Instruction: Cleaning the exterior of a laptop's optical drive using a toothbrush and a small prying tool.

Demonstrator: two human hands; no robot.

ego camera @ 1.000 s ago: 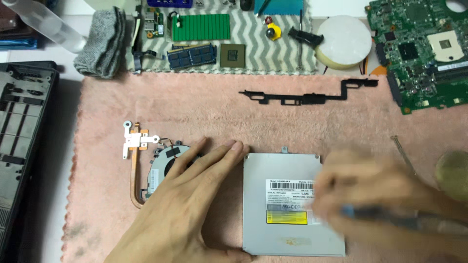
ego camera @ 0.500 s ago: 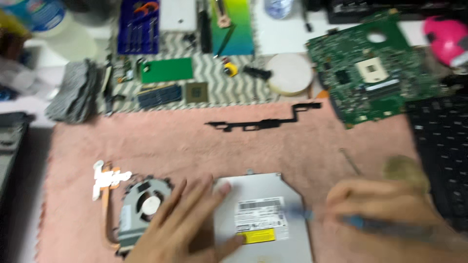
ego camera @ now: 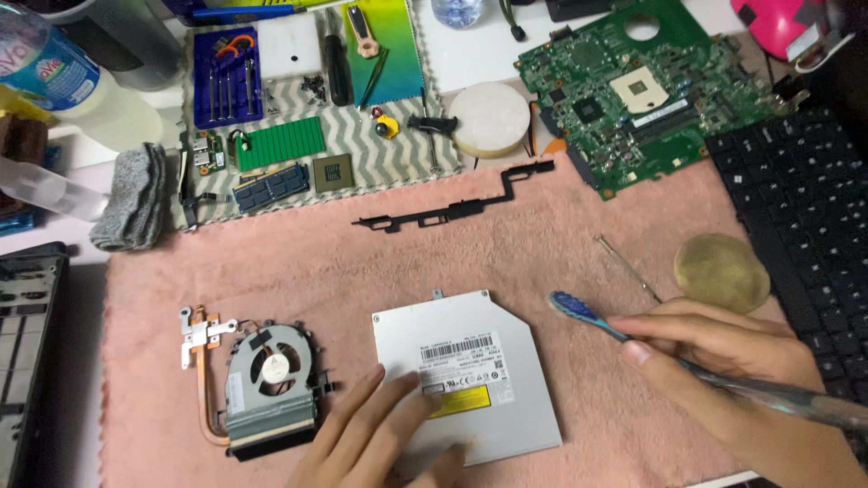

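Left hand: wrist cut off by the lower edge, fingers spread flat on the silver optical drive, partly covering its white and yellow labels. Right hand: pinching a blue toothbrush, bristles just beside the drive's right edge. Drive lies on the pink towel, beside the cooling fan. Beyond: black bracket; green motherboard, top cropped

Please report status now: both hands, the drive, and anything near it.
Left hand flat on silver optical drive, fingers open. Right hand grips blue toothbrush, bristles beside drive's right edge, not touching. Cooling fan lies left of drive, apart.
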